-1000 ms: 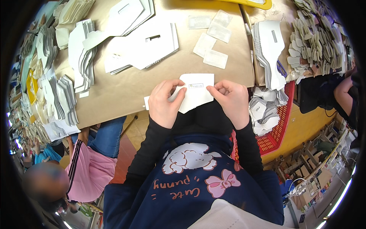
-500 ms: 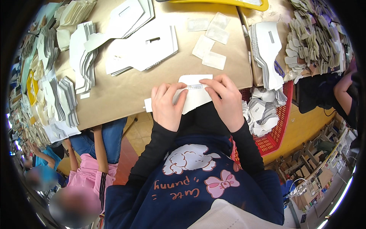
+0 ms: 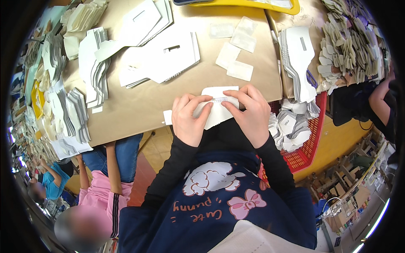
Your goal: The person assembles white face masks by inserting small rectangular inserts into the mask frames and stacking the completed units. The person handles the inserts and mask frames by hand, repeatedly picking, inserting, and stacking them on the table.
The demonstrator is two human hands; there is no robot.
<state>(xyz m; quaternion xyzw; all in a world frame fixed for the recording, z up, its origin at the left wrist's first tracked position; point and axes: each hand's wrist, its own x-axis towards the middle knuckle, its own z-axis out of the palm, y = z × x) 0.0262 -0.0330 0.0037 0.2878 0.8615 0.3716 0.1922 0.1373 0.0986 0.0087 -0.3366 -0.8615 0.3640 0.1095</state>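
Head view: left hand (image 3: 188,121) and right hand (image 3: 252,117) pinch a white piece (image 3: 218,114), seemingly beside its small label (image 3: 219,100).

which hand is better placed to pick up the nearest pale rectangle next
Probably the right hand: its fingertips lie just below the nearest pale rectangle. The left hand sits farther off to the left. Both hands have fingers on the white paper, so neither seems freer.

A red basket (image 3: 317,134) sits beside the table (image 3: 139,109), which bears a yellow tray (image 3: 253,6).
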